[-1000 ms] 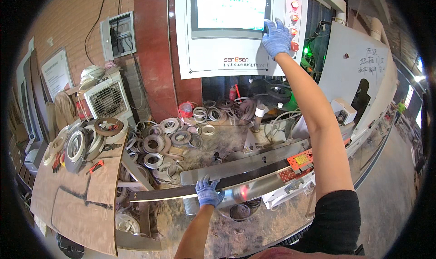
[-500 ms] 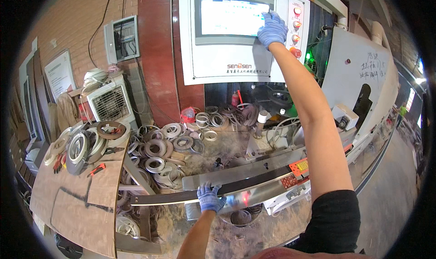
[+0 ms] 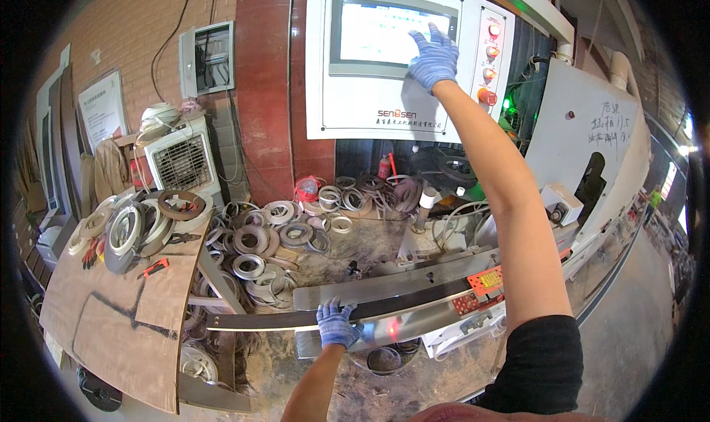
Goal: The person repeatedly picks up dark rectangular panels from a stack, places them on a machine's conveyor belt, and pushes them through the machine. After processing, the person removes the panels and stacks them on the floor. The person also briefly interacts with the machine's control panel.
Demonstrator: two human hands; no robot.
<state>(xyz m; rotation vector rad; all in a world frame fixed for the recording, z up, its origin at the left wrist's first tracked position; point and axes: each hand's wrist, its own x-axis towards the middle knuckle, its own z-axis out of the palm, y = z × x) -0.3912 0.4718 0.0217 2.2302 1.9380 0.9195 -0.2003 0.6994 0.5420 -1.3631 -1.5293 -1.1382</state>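
My right hand, in a blue striped glove, is raised at the touchscreen of a white control panel. Its fingers are spread over the screen's right part; whether a fingertip touches the glass I cannot tell. Low in the middle, my left hand, gloved alike, is closed over a long, narrow dark board with a pale near edge. That board lies along the machine's metal bed, and its left end sticks out past the bed.
Rolls of edging strip lie heaped on the floor behind the board. At left, a wooden table carries more rolls and a red-handled cutter. Below the screen's right is a red knob. An orange-red plate sits on the machine.
My right hand has shifted left across the screen from its right edge, with its fingers now more spread. My left hand stays on the board. The whole view has shifted slightly.
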